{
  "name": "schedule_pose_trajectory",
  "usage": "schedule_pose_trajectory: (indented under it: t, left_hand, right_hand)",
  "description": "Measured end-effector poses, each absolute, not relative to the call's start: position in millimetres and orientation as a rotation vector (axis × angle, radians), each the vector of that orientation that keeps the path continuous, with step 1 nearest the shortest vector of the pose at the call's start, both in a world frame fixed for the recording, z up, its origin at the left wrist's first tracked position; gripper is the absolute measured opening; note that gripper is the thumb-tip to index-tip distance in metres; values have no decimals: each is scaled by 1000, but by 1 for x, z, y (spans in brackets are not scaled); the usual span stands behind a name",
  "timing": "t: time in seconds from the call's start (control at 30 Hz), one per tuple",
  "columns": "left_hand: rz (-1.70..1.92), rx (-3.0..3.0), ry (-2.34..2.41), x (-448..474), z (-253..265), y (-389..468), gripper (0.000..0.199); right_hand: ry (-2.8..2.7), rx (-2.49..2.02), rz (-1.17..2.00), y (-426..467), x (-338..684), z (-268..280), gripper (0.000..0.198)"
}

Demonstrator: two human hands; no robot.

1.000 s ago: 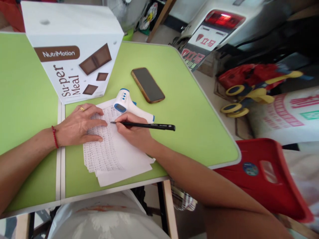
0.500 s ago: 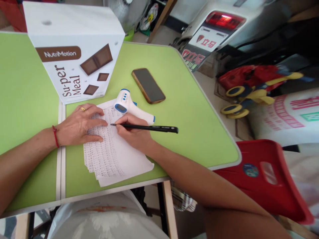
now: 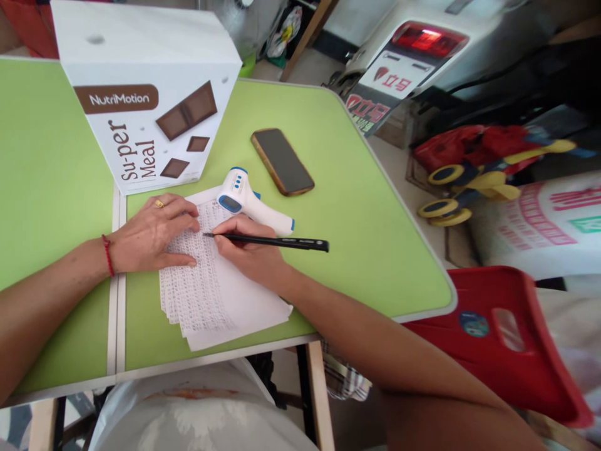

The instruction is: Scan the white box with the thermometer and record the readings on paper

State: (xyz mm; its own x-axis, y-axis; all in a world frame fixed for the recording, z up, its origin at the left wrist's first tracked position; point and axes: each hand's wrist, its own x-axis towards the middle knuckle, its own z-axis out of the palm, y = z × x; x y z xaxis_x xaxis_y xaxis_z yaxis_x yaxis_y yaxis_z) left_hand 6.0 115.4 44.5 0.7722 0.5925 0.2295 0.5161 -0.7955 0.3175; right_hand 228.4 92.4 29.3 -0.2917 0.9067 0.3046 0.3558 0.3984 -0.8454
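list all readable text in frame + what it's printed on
"NutriMotion": brown band on the white box.
"Su-per Meal": side of the same box, running sideways.
Sheets of paper under the left hand and the right hand: dense rows, too small to read.
Pen in the right hand: print too small.
Red marks on the white plate: too blurred.
Pink print on the white sack: unreadable.

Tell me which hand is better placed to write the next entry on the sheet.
Right. The right hand grips the black pen, its tip on the paper sheets. The left hand lies flat on the sheets, probably steadying them.
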Motion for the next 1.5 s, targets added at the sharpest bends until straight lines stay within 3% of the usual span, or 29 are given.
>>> schedule_pose_trajectory:
  t: [1.5]
  left_hand:
    - [434, 2703, 888, 7, 46, 116, 43]
  right_hand:
    - [-1909, -1077, 853, 90, 228, 29, 8]
